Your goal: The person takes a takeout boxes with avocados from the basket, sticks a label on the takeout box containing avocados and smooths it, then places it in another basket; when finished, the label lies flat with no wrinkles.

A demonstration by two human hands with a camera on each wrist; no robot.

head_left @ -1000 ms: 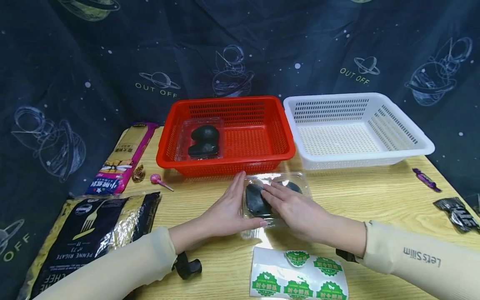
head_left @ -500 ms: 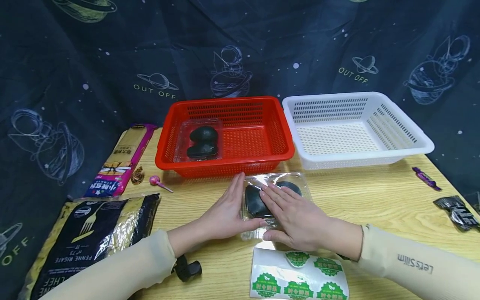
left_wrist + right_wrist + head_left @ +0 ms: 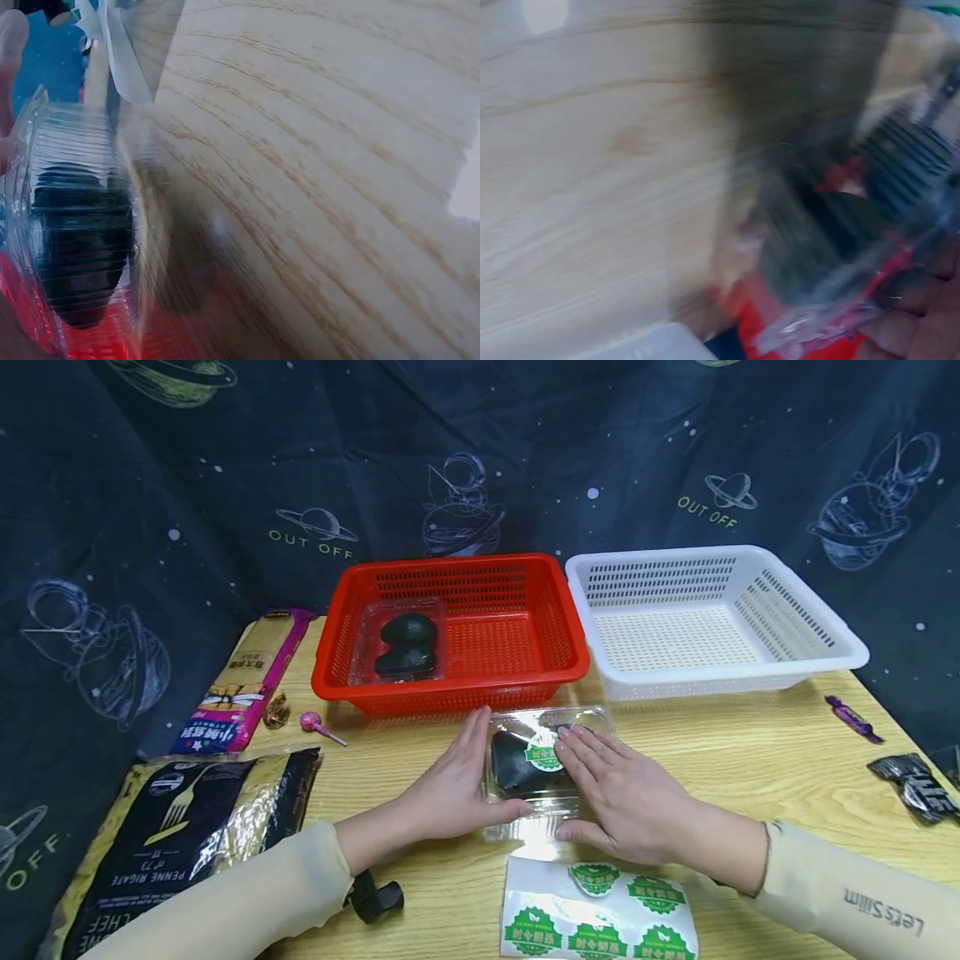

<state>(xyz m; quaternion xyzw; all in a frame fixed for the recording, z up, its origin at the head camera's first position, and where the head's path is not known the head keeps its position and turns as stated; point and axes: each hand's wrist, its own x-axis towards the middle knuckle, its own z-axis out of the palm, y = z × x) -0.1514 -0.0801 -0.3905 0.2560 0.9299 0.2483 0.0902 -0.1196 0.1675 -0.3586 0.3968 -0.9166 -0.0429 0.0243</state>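
Observation:
A clear plastic clamshell box (image 3: 519, 720) with dark avocados (image 3: 513, 767) inside sits on the wooden table, in front of the red basket. On its lid is a round green-and-white sticker (image 3: 543, 753). My left hand (image 3: 453, 781) rests along the box's left side, fingers straight, thumb at the front corner. With straight fingers, my right hand (image 3: 633, 797) touches the lid at the sticker's right edge, covering the right part of the box. One avocado (image 3: 79, 247) shows through the ribbed wall in the left wrist view. The right wrist view is blurred.
Behind, a red basket (image 3: 450, 689) holds another boxed pair of avocados (image 3: 408, 643); a white basket (image 3: 735, 675) stands beside it. A sticker sheet (image 3: 536, 893) lies in front. Pasta bags (image 3: 187, 835), a lollipop (image 3: 311, 720) and wrapped candies (image 3: 911, 787) lie at the sides.
My right hand has slid rightward over the lid, uncovering the sticker that was hidden beneath its fingers. The left hand has stayed at the box's left side.

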